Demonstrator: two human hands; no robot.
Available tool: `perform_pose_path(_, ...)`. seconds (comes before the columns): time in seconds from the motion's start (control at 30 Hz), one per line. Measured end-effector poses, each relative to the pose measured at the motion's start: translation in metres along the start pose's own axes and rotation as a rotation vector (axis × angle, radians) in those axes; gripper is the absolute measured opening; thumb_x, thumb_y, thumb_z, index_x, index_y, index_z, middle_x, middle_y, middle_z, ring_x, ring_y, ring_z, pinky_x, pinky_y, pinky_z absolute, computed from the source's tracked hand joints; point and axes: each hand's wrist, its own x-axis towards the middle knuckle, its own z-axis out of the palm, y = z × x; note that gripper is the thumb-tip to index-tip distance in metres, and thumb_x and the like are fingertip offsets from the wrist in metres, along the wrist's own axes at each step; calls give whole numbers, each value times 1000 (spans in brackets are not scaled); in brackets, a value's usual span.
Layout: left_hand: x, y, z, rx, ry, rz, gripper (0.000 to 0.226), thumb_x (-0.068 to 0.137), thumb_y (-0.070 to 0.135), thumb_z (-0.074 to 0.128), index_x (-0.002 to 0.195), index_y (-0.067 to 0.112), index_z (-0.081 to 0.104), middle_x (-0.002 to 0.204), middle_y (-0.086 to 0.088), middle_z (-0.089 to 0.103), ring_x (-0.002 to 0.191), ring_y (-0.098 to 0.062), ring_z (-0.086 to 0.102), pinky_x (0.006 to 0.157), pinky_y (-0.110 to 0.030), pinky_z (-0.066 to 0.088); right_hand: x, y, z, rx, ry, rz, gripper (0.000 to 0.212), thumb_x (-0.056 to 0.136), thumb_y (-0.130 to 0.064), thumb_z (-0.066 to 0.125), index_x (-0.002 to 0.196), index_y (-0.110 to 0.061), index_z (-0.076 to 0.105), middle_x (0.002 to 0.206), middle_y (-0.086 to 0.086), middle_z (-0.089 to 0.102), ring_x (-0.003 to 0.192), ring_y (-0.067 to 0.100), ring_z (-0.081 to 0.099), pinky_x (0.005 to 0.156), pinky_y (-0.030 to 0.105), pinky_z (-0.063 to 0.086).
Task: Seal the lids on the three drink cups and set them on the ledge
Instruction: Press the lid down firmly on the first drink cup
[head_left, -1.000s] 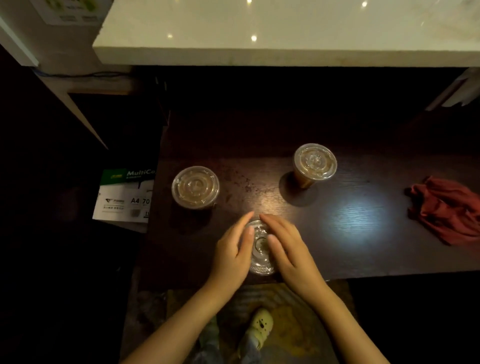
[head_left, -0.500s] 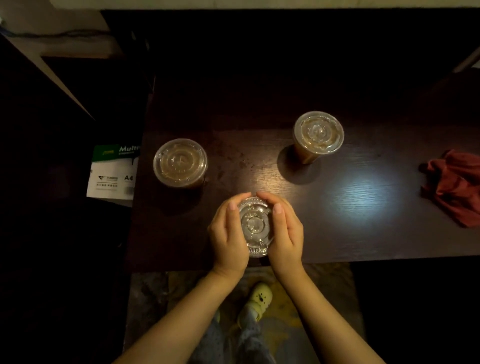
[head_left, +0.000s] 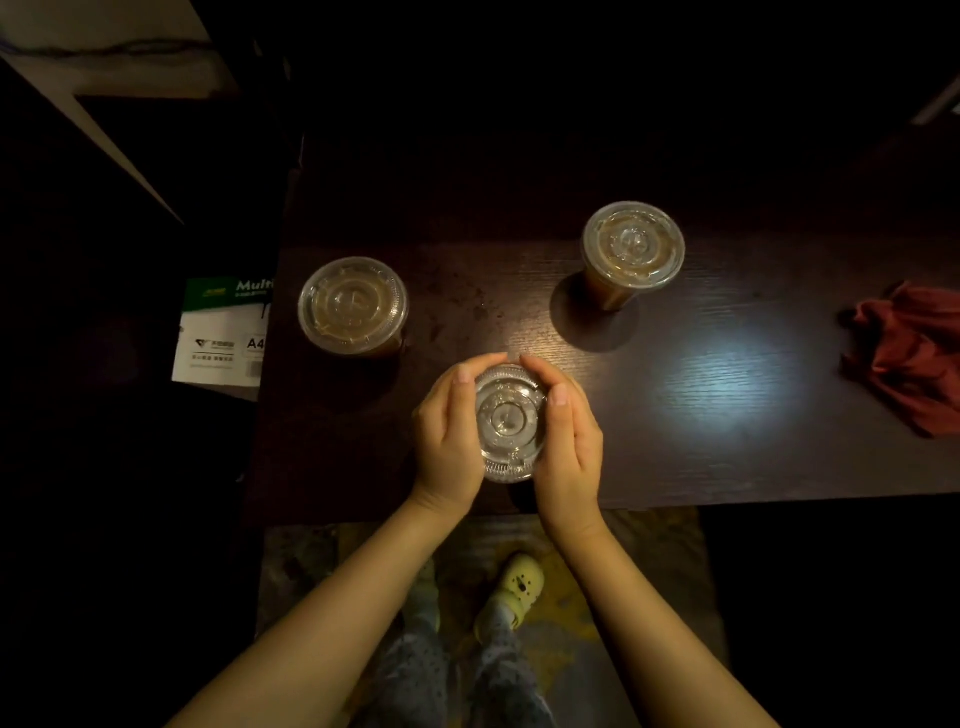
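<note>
The left hand and the right hand wrap the near drink cup, a clear plastic one seen from straight above. The fingers of both hands curl round its rim from either side, the fingertips almost meet at the far edge, and a thumb lies along each side of its round, ribbed clear plastic lid. The lid sits centred on the cup, but whether it has snapped down all round cannot be told from above, so by my reading this is the sealing press on this cup. It stands near the front edge of the dark wooden desk. Beyond it to the left stands a second clear cup of brown drink, and further back to the right a third brown drink cup, each with a clear lid lying flat on top. All three are on the desk and well apart from one another, and no ledge shows here, so the whole placing part looks undone. A crumpled red cloth lies at the desk's right end, and a white and green paper box sits on the floor beside the left end.
</note>
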Motion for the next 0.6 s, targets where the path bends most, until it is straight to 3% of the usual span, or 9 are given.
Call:
perform_pose_path(0.13, 18, 3, 2, 51, -101, 10, 47, 93, 39, 28, 107, 14, 65, 107, -8, 69, 103, -17, 65, 91, -36, 51, -1, 0, -8, -72, 8, 65, 34, 96, -35, 29, 122, -41, 49, 127, -8, 58, 124, 14, 52, 105, 44, 42)
perform_pose_path(0.3, 37, 14, 3, 83, -34, 35, 47, 96, 37, 29, 105, 8, 64, 97, -2, 68, 95, -13, 66, 84, -24, 52, -16, -3, -16, -139, 79, 96, 37, 94, -41, 28, 128, -39, 42, 136, -5, 52, 130, 8, 45, 111, 41, 37)
perform_pose_path(0.47, 21, 31, 4, -11, 103, 23, 39, 99, 29, 27, 107, 13, 61, 103, 1, 67, 102, -11, 65, 89, -24, 51, -15, -7, -28, -151, 182, 81, 43, 94, -39, 30, 123, -19, 55, 124, 2, 60, 120, 14, 54, 103, 45, 43)
perform_pose_path(0.53, 5, 26, 8, 43, 91, 50, 41, 96, 36, 29, 113, 15, 59, 111, 3, 65, 109, -7, 61, 94, -22, 47, 3, -13, -30, -154, 145, 91, 40, 94, -41, 27, 119, -27, 56, 123, 0, 61, 120, 15, 54, 103, 46, 42)
perform_pose_path(0.6, -7, 17, 15, 115, 70, 100, 41, 94, 36, 30, 118, 16, 57, 118, 5, 61, 114, 0, 56, 97, -19, 43, 20, -14, -27, -194, -3, 96, 40, 94, -44, 23, 114, -38, 56, 121, -4, 61, 119, 13, 53, 103, 44, 42)
